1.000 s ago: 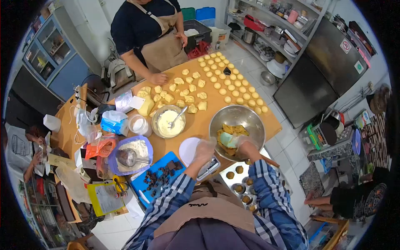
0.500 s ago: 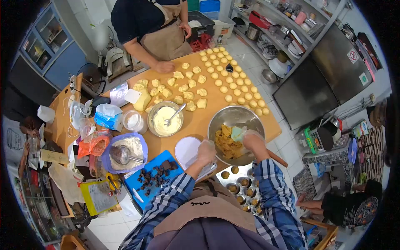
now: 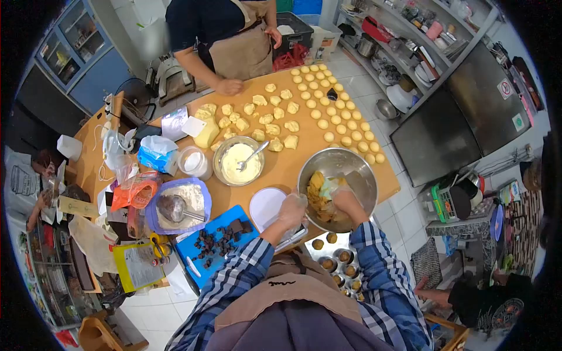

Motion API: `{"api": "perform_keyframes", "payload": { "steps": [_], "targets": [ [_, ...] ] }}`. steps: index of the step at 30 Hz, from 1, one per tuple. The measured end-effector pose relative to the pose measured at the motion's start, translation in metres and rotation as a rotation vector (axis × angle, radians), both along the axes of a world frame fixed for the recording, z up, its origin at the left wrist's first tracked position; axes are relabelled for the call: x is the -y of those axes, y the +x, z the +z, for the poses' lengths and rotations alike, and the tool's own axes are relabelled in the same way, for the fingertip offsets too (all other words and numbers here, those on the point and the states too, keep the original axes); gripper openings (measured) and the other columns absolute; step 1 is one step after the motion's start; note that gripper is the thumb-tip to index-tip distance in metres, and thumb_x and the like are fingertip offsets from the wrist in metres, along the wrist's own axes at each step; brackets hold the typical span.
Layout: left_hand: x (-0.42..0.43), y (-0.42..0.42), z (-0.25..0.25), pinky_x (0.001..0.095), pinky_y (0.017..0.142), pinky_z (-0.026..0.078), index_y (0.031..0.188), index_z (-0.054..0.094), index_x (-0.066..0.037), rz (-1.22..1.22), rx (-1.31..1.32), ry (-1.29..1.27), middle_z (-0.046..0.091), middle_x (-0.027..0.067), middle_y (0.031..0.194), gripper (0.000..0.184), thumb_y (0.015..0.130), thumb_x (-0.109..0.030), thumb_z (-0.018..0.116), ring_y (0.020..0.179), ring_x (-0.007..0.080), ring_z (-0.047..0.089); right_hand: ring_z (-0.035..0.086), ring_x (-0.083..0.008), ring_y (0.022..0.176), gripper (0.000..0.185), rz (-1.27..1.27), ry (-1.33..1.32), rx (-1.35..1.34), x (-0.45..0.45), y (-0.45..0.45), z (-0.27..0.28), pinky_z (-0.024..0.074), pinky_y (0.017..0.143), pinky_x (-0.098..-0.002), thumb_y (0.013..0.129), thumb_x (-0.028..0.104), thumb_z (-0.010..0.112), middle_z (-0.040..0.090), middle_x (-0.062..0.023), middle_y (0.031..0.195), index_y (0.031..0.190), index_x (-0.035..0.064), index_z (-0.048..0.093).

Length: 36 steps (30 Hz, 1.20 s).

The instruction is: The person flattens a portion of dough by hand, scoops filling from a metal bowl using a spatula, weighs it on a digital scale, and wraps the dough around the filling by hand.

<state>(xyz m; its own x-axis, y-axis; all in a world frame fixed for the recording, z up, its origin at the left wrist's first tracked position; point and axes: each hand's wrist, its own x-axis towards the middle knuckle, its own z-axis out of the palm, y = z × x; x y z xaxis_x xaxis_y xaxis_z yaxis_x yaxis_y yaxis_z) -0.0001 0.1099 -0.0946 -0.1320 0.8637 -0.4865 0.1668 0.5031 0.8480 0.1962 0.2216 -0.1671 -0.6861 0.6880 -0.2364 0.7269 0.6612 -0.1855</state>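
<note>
A large metal mixing bowl (image 3: 362, 167) stands at the table's front edge, with yellow-brown dough (image 3: 317, 193) in it. My left hand (image 3: 291, 212), in a clear plastic glove, grips the bowl's left rim. Down inside the bowl, my gloved right hand (image 3: 344, 202) holds a pale green dough scraper (image 3: 331, 186) against the dough; my fingers partly cover it. A white round lid (image 3: 266, 205) lies beside my left hand. Below the bowl, a metal tray (image 3: 328, 253) carries several small tins with brown dough pieces.
A co-worker's hand (image 3: 229, 87) rests on the far table edge near yellow dough lumps (image 3: 259, 100). Rows of dough balls (image 3: 336, 120) fill the right side. A bowl of cream (image 3: 240, 162), a flour tub (image 3: 181, 202) and a blue board (image 3: 202, 270) with chopped chocolate stand left.
My right hand has moved left and deeper into the bowl with the scraper, pushing the dough toward the left wall. My left hand stays at the rim. The view has shifted slightly.
</note>
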Motion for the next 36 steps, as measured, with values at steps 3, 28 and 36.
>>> {"api": "perform_keyframes", "payload": {
  "steps": [3, 28, 36],
  "targets": [
    [-0.001, -0.003, -0.067, 0.0390, 0.054, 0.051, 0.104, 0.050, 0.005, -0.127, -0.265, 0.334, 0.058, 0.0193, 0.071, 0.035, 0.089, -0.026, 0.048, 0.061, 0.0295, 0.061, 0.063, -0.0310, 0.074, 0.033, -0.291, -0.205, -0.209, 0.011, -0.001, 0.010, 0.0468, 0.068, -0.0434, 0.086, 0.027, 0.053, 0.066, -0.0199, 0.080, 0.082, -0.0018, 0.068],
    [0.063, -0.072, -0.008, 0.0541, 0.106, 0.030, 0.137, 0.031, 0.000, 0.612, 1.357, 0.201, 0.042, 0.0172, 0.136, 0.089, 0.085, -0.073, 0.035, 0.126, 0.0337, 0.042, 0.061, -0.0336, 0.076, 0.029, -0.352, -0.475, -0.491, 0.131, -0.077, 0.134, 0.0470, 0.069, -0.0419, 0.085, 0.031, 0.058, 0.064, -0.0178, 0.083, 0.092, 0.0039, 0.067],
    [0.052, -0.065, -0.005, 0.0465, 0.093, 0.043, 0.120, 0.051, -0.004, 0.643, 1.253, 0.143, 0.057, 0.0093, 0.109, 0.069, 0.089, -0.065, 0.040, 0.107, 0.0271, 0.054, 0.062, -0.0350, 0.094, 0.031, -0.426, -0.152, -0.062, 0.162, -0.101, 0.124, 0.0477, 0.081, -0.0471, 0.090, 0.025, 0.046, 0.064, -0.0215, 0.098, 0.105, 0.0052, 0.064]
  ]
}}
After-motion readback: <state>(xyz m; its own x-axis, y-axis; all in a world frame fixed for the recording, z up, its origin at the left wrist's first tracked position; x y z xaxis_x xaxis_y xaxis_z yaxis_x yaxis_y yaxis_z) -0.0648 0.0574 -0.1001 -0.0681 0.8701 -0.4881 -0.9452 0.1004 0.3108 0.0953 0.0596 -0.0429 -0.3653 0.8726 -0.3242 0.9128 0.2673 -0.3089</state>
